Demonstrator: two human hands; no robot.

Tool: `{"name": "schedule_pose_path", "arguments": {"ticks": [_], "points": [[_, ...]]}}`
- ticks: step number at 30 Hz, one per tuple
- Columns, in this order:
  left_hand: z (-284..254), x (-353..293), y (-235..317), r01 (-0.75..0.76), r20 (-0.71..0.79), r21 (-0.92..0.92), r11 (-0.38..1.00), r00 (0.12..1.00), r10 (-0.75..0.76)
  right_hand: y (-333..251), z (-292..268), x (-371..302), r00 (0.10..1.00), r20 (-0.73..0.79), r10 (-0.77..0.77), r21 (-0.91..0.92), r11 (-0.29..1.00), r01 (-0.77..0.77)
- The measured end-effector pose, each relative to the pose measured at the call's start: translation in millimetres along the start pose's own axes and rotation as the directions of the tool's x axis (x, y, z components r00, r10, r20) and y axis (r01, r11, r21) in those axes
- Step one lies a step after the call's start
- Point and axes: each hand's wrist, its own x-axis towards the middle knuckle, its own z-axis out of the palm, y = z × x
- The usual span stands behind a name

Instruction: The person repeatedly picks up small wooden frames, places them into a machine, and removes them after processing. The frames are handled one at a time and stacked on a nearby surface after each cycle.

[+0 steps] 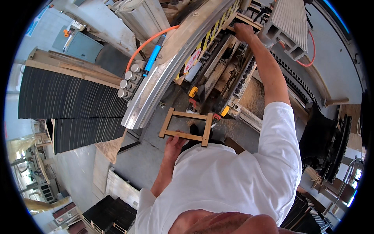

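At the left, the near edge of a stack of black slats (89, 134) faced open grey floor (146, 158), with clear room between that stack and the person. The left hand (175, 144) pinched the near rail of a light-wood frame (187, 136) toward its left corner. The frame was held above the floor, to the right of the metal beam's (146, 93) rounded near end and just short of the machine bed's (218, 64) near edge. The right hand (243, 31), arm stretched out, was curled at the bed's far edge beside wooden strips (249, 20); its exact grip could not be told.

A blue-grey box (83, 45) sat beyond the slats. An orange hose (134, 52) arched beside the beam, which carried a blue cylinder (154, 58). Sawdust (251, 97) covered a panel along the bed's right edge, and a ribbed metal profile (286, 25) stood at the far right corner.
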Motion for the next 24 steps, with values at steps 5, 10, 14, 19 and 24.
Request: {"name": "schedule_pose_path", "arguments": {"ticks": [5,10,14,19,24], "points": [[-5,14,11,-0.067,-0.034,0.023,0.997,0.997,0.068,41,15,-15,0.992,-0.113,0.053,0.120,0.992,-0.039],[-24,19,4,-0.087,-0.074,0.014,0.996,0.993,0.087,26,-34,-28,0.999,-0.033,0.035,0.163,0.986,-0.029],[-25,23,6,-0.080,-0.117,0.055,0.995,0.989,0.086,20,-40,-25,0.995,0.084,0.058,0.131,0.989,-0.069],[-37,14,-2,-0.085,-0.146,0.038,0.996,0.985,0.090,23,-21,-14,0.995,0.095,0.026,-0.038,0.999,-0.022],[-43,4,-11,-0.114,-0.219,0.006,0.993,0.969,0.113,28,-27,-16,1.000,-0.004,0.012,0.039,0.999,-0.012]]}}
